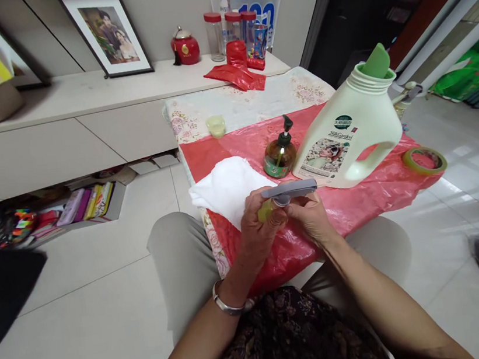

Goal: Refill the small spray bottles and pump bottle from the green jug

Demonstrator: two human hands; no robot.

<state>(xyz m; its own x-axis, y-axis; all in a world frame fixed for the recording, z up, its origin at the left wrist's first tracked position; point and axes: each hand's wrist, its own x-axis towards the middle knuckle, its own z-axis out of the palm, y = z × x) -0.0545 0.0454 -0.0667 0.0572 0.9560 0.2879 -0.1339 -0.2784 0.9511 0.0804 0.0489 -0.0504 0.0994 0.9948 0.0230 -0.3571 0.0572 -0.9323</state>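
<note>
My left hand (pixel 259 224) is closed around a small yellow-green bottle (pixel 265 209), held over the near edge of the table. My right hand (pixel 310 217) pinches the bottle's grey pump top (pixel 289 189), whose long flat head points right. A white cloth (pixel 227 188) lies just left of my hands on the red plastic sheet (pixel 369 192). Behind my hands stand a brown pump bottle (pixel 279 156) and a large pale green detergent jug (pixel 350 132), open, with a green funnel (pixel 376 62) in its mouth.
A roll of green tape (pixel 424 160) lies at the table's right edge and a small yellow cup (pixel 216 126) sits further back. Red-capped jars (pixel 232 30), a red pot (pixel 185 47) and a framed photo (pixel 108 32) stand on the low cabinet. Tiled floor surrounds the table.
</note>
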